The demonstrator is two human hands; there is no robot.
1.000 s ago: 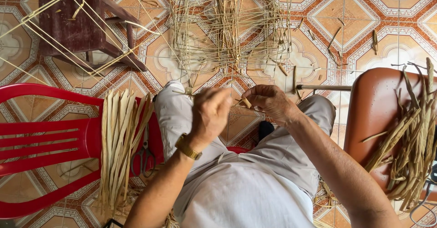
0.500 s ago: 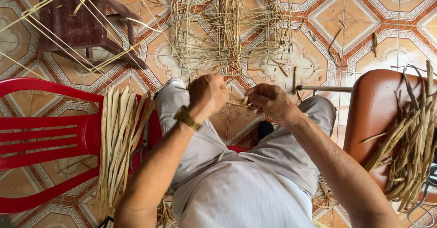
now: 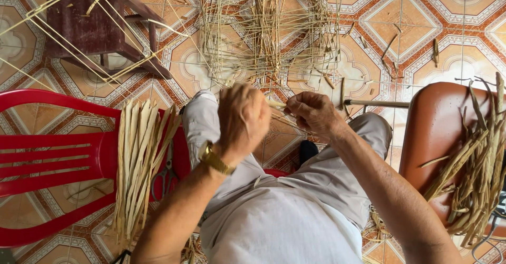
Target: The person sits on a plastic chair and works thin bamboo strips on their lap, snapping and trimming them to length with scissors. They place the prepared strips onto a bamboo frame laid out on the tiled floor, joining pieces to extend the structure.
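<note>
Head cam looking straight down at your lap, so here's what you've got. Your left hand (image 3: 243, 117) is up in front of your left knee with its back to the camera and the fingers curled in, closed on the near end of a thin pale bamboo strip (image 3: 278, 105). You can't really see the fingertips themselves, just the knuckles, but the strip comes out from under them. Your right hand (image 3: 314, 114) sits just beside it, fingers pressed together and pinching the same strip from the other side. So the strip is held between both hands, above your knees and in front of the grey trousers (image 3: 337, 164), with a gold wristwatch (image 3: 213, 159) on your left wrist.

Around you: a red plastic chair (image 3: 52, 153) on your left, with a bundle of flat pale bamboo slats (image 3: 139, 164) lying across its seat edge and a pair of scissors (image 3: 166, 174) tucked just beside the slats. Up by the top left there's a dark wooden stool (image 3: 95, 27) with long thin strips draped over it. Straight ahead on the patterned orange floor tiles (image 3: 421, 37) sits a loose open-weave lattice of thin bamboo strips (image 3: 269, 32). On your right, a brown rounded seat (image 3: 437, 132) carries a heap of darker, curlier bamboo offcuts (image 3: 477, 164).
</note>
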